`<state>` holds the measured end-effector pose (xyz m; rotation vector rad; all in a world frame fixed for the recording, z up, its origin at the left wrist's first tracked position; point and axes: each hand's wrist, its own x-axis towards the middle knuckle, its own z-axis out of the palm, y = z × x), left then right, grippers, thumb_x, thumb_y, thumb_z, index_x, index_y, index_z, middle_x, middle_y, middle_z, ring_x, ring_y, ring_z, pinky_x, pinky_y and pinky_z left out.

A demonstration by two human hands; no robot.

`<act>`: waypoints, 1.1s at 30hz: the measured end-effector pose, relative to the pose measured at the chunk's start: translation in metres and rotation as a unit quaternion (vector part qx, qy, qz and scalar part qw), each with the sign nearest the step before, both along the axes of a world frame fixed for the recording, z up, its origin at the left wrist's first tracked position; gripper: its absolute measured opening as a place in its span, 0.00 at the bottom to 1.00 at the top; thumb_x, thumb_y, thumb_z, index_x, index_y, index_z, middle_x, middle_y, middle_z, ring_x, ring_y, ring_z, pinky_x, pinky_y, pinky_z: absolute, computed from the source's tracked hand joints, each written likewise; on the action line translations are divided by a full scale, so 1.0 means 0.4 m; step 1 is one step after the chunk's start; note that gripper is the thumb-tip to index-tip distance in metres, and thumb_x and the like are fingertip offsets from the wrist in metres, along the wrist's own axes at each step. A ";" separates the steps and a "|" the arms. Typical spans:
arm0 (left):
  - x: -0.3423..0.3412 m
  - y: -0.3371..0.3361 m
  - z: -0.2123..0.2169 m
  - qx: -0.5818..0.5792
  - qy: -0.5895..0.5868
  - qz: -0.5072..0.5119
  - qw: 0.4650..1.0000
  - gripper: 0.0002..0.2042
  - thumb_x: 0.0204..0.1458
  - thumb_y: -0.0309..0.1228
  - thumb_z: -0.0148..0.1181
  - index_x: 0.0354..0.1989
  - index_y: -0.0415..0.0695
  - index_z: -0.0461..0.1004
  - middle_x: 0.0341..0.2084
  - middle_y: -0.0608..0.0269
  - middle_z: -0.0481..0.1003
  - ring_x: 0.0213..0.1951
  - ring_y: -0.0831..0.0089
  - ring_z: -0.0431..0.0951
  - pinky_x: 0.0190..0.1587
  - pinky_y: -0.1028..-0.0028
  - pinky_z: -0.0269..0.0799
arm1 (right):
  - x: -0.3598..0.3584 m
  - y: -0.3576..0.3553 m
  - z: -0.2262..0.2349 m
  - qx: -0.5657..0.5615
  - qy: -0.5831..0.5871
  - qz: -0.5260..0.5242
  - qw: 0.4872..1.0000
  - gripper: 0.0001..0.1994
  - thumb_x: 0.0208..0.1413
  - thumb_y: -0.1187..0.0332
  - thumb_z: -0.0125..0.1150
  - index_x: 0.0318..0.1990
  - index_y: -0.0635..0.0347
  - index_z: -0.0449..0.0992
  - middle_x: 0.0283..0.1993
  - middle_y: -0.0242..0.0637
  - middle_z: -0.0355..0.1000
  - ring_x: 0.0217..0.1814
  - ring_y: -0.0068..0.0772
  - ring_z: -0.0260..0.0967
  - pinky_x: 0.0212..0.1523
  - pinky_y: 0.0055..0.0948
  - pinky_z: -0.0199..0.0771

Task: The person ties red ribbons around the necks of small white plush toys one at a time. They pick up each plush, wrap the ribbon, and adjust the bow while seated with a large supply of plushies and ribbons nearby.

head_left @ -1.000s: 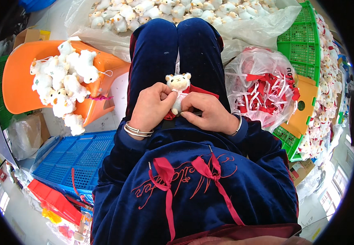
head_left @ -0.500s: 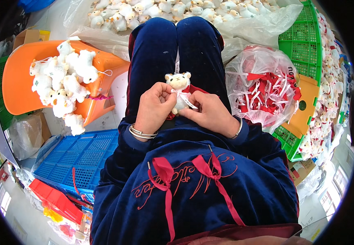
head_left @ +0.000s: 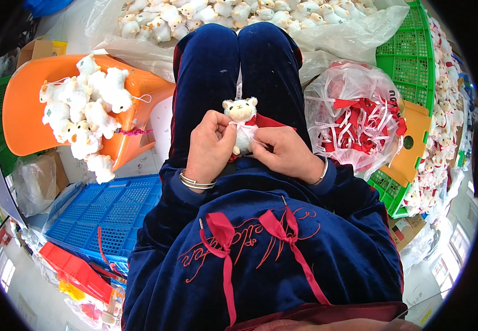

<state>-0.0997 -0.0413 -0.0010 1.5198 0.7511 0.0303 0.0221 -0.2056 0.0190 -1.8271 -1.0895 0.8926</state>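
A small white plush sheep (head_left: pixel 243 111) sits upright against my lap, facing up, with a red cape (head_left: pixel 268 121) behind its shoulders. A thin white ribbon (head_left: pixel 245 128) crosses its chest below the chin. On the toy's left side, my left hand (head_left: pixel 210 148) is closed in a pinch at the ribbon, its fingertips against the plush. My right hand (head_left: pixel 286 153) pinches by the toy's lower right side, where the ribbon's other end runs into the fingers. The fingertips partly hide the ribbon ends and the toy's lower body.
Several white plush toys (head_left: pixel 80 105) lie on an orange chair (head_left: pixel 24 118) at left. A clear bag (head_left: pixel 327 83) of red capes with white ribbons (head_left: pixel 360 124) stands at right beside a green crate (head_left: pixel 407 49). More toys (head_left: pixel 228 11) fill plastic sheeting ahead. A blue crate (head_left: pixel 106 207) is near left.
My right hand has shifted slightly, and the white ribbon end that stuck out over its fingers no longer shows. More of the red cape is visible at the right. The toy stays in place.
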 end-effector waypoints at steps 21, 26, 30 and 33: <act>0.001 -0.004 -0.003 -0.025 -0.008 -0.012 1.000 0.05 0.60 0.25 0.62 0.38 0.35 0.77 0.23 0.71 0.74 0.25 0.87 0.70 0.29 0.82 0.69 | 0.022 0.056 -0.001 -0.002 0.005 -0.091 0.996 0.05 0.58 0.70 0.64 0.36 0.62 0.79 0.33 0.43 0.74 0.33 0.46 0.75 0.34 0.37 0.74; -0.001 -0.005 -0.004 -0.078 -0.029 -0.006 0.997 0.05 0.60 0.25 0.62 0.40 0.35 0.78 0.23 0.72 0.73 0.25 0.88 0.69 0.29 0.83 0.67 | 0.019 0.058 -0.020 -0.002 -0.014 -0.107 0.994 0.05 0.59 0.69 0.64 0.36 0.61 0.80 0.33 0.44 0.75 0.34 0.48 0.76 0.35 0.37 0.74; 0.002 -0.001 0.002 -0.058 -0.010 -0.020 0.998 0.06 0.60 0.25 0.62 0.40 0.34 0.79 0.23 0.71 0.75 0.26 0.87 0.70 0.29 0.82 0.68 | 0.016 0.059 -0.021 0.007 -0.034 -0.099 0.995 0.04 0.58 0.72 0.66 0.37 0.62 0.81 0.32 0.41 0.75 0.32 0.39 0.75 0.32 0.32 0.72; 0.002 -0.002 -0.005 -0.047 -0.013 -0.016 0.999 0.07 0.60 0.26 0.63 0.39 0.33 0.79 0.23 0.69 0.76 0.26 0.87 0.72 0.30 0.82 0.70 | 0.022 0.060 -0.018 0.010 -0.051 -0.082 0.995 0.04 0.57 0.70 0.66 0.37 0.61 0.81 0.32 0.42 0.76 0.32 0.43 0.76 0.33 0.35 0.74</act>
